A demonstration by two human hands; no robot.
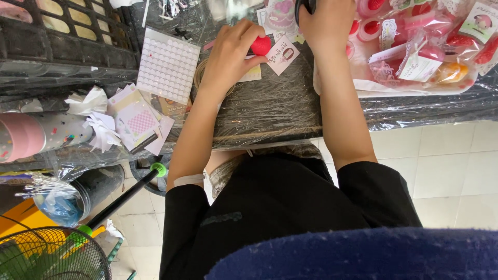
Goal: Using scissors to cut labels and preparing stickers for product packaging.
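currently, near top centre of frame, the left hand [231, 54] curls around a small red ball-shaped piece [261, 45], fingers closed on it, thumb and fingertips pinching its rounded side. the piece looks soft and matte, like foam or squishy rubber, and sits just above the plastic-wrapped table [280, 109]. touching it at its right is a small white printed tag [283, 54], tilted, lying flat.

the right hand [328, 23] sits at the top edge, closed over a dark object [306, 6], mostly out of frame; cannot tell what it is.

step in hand, as judged: the red piece is being held steady beside the tag, as if piece and tag are being put together. any next move would call for a fine pinch and careful alignment, since both parts are small and the wrap underneath is slick and crinkled.

materials: upper right, a white tray [415, 89] heaped with clear cellophane packets of red and orange pieces, glossy. left of the left hand, a white sheet of small round dots [167, 65], bumpy in a grid. beneath that hand, a coil of tan cord [201, 72]. far left, loose paper cards [136, 122] and crumpled white paper [88, 101]. upper left, a black plastic crate [62, 41].
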